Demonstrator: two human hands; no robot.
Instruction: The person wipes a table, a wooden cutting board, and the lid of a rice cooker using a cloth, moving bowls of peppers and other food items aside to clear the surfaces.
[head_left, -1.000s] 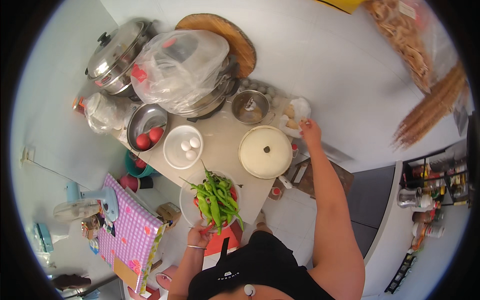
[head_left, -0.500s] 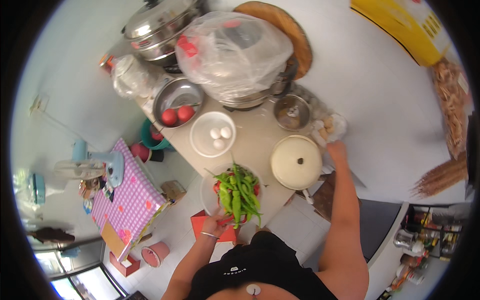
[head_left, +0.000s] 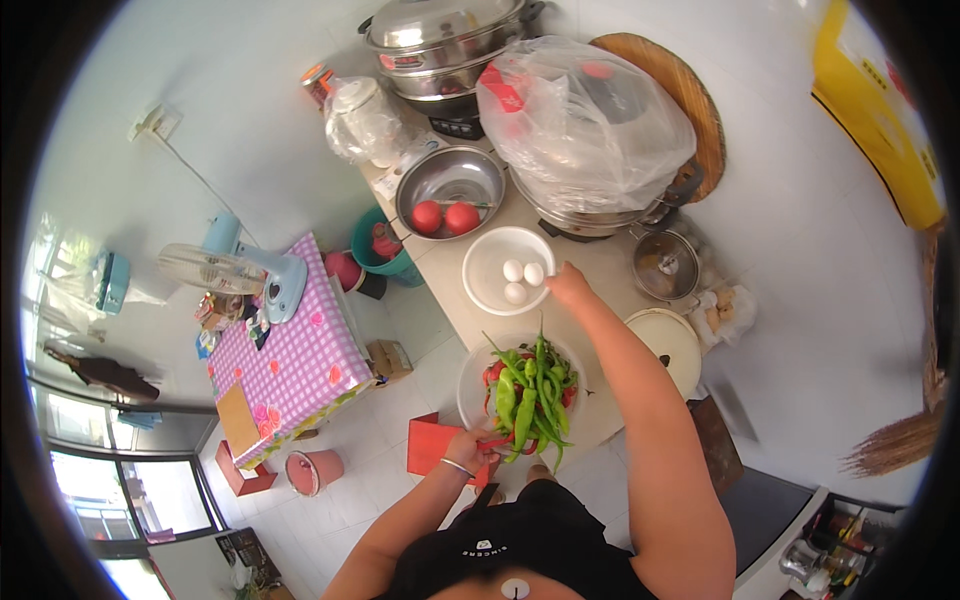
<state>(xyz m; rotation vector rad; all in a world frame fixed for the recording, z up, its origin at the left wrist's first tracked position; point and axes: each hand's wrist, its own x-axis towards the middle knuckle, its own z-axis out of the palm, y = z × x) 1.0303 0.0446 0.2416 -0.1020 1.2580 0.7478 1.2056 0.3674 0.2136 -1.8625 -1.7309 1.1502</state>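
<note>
My left hand (head_left: 468,450) is closed at the near-left rim of a pale, see-through bowl (head_left: 470,385). The bowl holds long green peppers (head_left: 530,395) heaped over red ones, and some red shows right beside my fingers. Farther up the counter, my right hand (head_left: 570,287) has its fingers on the right rim of a white bowl (head_left: 483,285). Inside that bowl lie three white eggs (head_left: 515,292). My right forearm passes over the counter and partly covers a cream lidded pan (head_left: 672,345). The fingertips of both hands are small and partly hidden.
Behind the white bowl, a steel pan (head_left: 450,175) holds two red tomatoes (head_left: 443,217). A plastic-covered pot (head_left: 590,130), a steamer (head_left: 445,60) and a round wooden board (head_left: 700,110) stand at the back. To the right are a small steel pot (head_left: 680,262) and a bag of brownish items (head_left: 722,312).
My right hand has moved left from the bag of brownish items to the white egg bowl. My left hand stays at the pepper bowl. The view has shifted, moving the counter rightward in it.
</note>
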